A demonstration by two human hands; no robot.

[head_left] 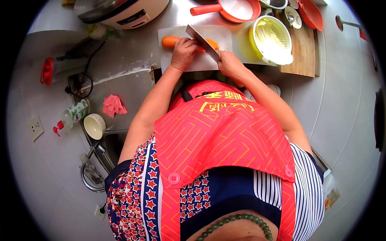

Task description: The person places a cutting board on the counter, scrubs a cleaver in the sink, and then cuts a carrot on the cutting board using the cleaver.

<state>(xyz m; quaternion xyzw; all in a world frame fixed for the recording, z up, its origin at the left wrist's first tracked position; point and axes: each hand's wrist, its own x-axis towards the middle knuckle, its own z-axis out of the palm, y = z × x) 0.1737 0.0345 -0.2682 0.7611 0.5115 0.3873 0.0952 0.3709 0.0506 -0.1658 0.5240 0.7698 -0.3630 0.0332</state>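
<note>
An orange carrot [169,41] lies sideways on a pale cutting mat [197,65] on the counter. My left hand [183,54] is closed over its middle, fingers curled and hiding part of it. In my right hand [230,64] is a kitchen knife [202,42], gripped by a handle that my fingers cover. The broad blade slants up and left across the carrot, close beside my left fingertips. Orange shows on both sides of the blade. Whether the blade has cut through, I cannot tell.
Right of the mat are a yellow-and-white colander [254,43] with pale shreds and a wooden board [302,52]. A red-handled pan [206,9] and a rice cooker [120,18] stand behind. Leftward are a pink cloth [114,105], a bowl [94,126], a bottle [76,112] and a sink [114,146].
</note>
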